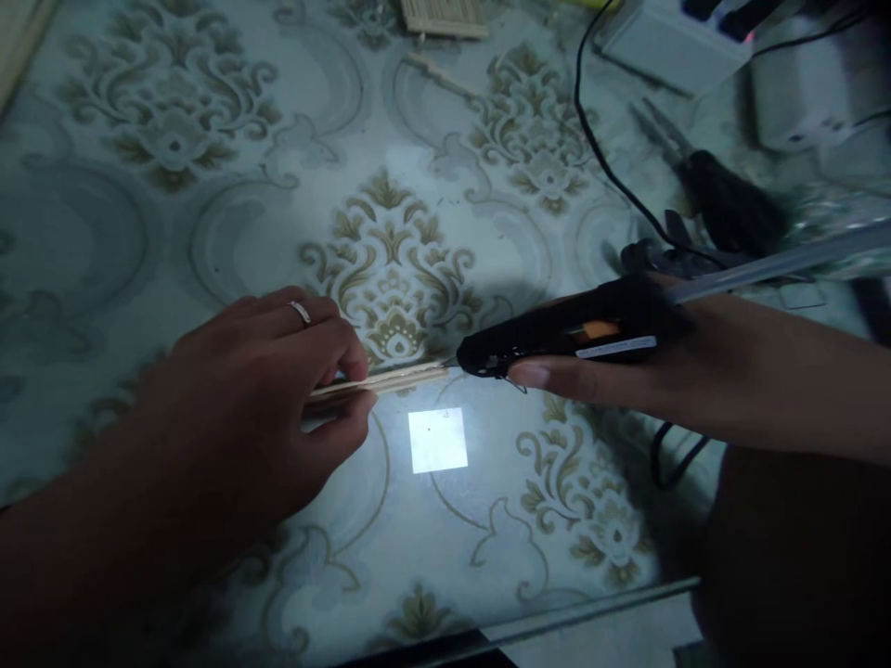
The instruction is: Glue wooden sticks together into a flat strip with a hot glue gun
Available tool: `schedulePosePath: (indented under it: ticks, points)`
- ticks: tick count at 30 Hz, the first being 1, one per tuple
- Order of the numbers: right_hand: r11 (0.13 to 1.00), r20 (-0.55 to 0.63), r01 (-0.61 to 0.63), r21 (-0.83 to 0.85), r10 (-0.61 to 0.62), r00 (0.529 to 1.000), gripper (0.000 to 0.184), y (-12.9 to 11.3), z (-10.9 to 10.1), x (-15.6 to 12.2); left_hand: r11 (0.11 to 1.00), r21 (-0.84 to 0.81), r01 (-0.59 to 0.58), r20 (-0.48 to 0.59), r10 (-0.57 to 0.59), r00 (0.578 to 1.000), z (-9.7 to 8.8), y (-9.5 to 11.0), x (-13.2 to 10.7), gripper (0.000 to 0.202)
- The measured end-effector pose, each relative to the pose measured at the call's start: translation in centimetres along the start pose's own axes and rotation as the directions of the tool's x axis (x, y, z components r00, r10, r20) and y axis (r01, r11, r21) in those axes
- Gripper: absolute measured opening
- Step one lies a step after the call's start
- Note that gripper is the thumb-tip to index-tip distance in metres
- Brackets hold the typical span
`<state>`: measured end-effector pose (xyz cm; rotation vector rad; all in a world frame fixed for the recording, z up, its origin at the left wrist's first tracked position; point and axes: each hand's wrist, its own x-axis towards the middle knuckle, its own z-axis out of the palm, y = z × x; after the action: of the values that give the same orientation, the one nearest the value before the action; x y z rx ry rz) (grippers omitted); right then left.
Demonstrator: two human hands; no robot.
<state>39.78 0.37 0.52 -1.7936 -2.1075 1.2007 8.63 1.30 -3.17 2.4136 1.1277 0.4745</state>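
Observation:
My left hand (257, 399), with a ring on one finger, is closed in a pinch on a small stack of thin wooden sticks (390, 378) held on edge just above the glass tabletop. My right hand (668, 371) grips a black hot glue gun (563, 334) with a clear glue stick (780, 264) poking out of its back. The gun's nozzle touches the right end of the sticks. A black cord (605, 158) runs from the gun toward the top of the view.
The glass tabletop (209, 186) covers a floral patterned cloth and reflects a bright square of light (438, 440). More wooden sticks (445, 17) lie at the far edge. Black-handled pliers (724, 199) and grey boxes (668, 42) sit at the upper right. The table's front edge (585, 608) runs along the bottom.

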Motion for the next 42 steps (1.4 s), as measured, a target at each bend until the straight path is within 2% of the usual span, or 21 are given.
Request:
schedulePosePath:
  ticks: [10,12,13,16,23,32,34,36,38,39,42]
  points:
    - [0.999,0.005,-0.048,0.017,0.047,0.999,0.042,-0.1,0.1,-0.2,0.999,0.009,-0.038,-0.022,0.038,0.999,0.0,0.0,0.2,0.011]
    - [0.998,0.020,-0.034,0.044,0.034,0.999,0.042,-0.3,0.1,-0.2,0.998,0.039,-0.041,0.020,0.040,0.999,-0.4,0.2,0.3,0.012]
    - [0.998,0.029,-0.029,0.049,0.028,0.999,0.042,-0.4,0.1,-0.2,0.997,0.069,-0.024,0.074,0.019,0.997,-0.5,0.3,0.3,0.013]
    - [0.998,0.041,-0.020,0.057,0.018,0.999,0.040,-0.7,0.0,-0.1,0.997,0.074,-0.028,0.105,0.021,0.994,-0.8,0.4,0.3,0.013]
    - [0.995,0.062,-0.018,0.095,0.012,0.998,0.040,-0.6,0.0,-0.1,1.000,-0.005,-0.013,0.012,0.013,1.000,0.1,-0.2,0.0,0.012]
    - [0.989,0.117,-0.018,0.147,0.000,0.993,0.049,-0.3,-0.4,-0.7,1.000,-0.010,-0.017,0.023,0.017,1.000,0.1,-0.6,0.0,0.010]
    - [0.985,0.066,-0.008,0.175,-0.004,0.998,0.060,0.0,-0.5,-0.8,0.999,0.004,-0.032,0.047,0.032,0.998,0.2,-0.7,0.1,0.008]
    - [0.992,-0.140,0.022,0.125,-0.005,0.990,0.065,0.4,-0.6,-0.7,0.999,0.011,-0.053,0.034,0.053,0.998,0.2,-0.7,0.1,0.008]
    - [1.000,-0.235,-0.010,-0.012,0.007,0.972,0.057,0.9,-0.6,-0.3,0.997,0.034,-0.071,0.061,0.069,0.996,0.1,-0.6,0.2,0.011]
    - [0.997,-0.249,0.012,-0.080,-0.032,0.968,0.055,1.3,-0.6,0.0,0.995,0.048,-0.083,0.053,0.080,0.995,0.0,-0.5,0.2,0.012]
    - [0.986,-0.321,0.034,-0.164,-0.086,0.943,0.037,2.5,-0.5,0.6,0.992,0.097,-0.077,0.118,0.066,0.991,-0.5,-0.3,0.0,0.007]
